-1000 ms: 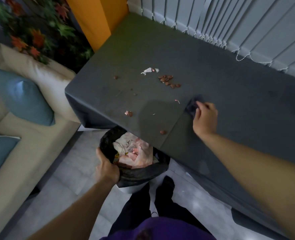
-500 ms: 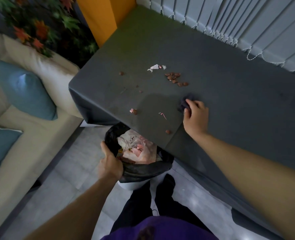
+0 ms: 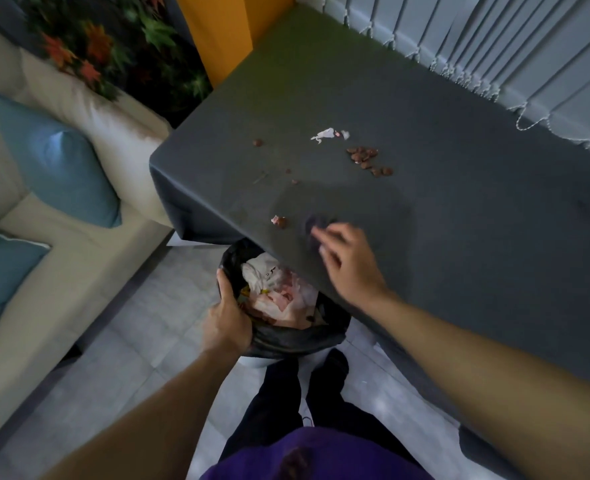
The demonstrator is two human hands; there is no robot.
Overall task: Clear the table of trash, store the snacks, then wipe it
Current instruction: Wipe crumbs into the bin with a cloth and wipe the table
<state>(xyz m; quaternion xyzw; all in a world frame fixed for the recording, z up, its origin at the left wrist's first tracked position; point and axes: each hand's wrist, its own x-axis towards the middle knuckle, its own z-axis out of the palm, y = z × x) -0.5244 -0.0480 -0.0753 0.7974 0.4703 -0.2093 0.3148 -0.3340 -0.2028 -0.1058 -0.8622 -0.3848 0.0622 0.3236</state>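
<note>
The left hand (image 3: 227, 320) grips the rim of the black-lined bin (image 3: 297, 341) below the table (image 3: 477, 237) edge. The right hand (image 3: 350, 268) reaches onto a dark cloth (image 3: 316, 221); blur hides whether it pinches it. Crumbs (image 3: 366, 157) and a paper scrap (image 3: 324, 134) lie beyond.

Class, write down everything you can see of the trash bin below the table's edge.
The bin is round, lined with a glossy black plastic bag folded over its rim; a pale body shows just beneath. Open-topped, it is partly under the near edge of the grey table and holds crumpled white and pink wrappers. The left hand grips its near-left rim. Whether it rests on the floor is unclear.
</note>
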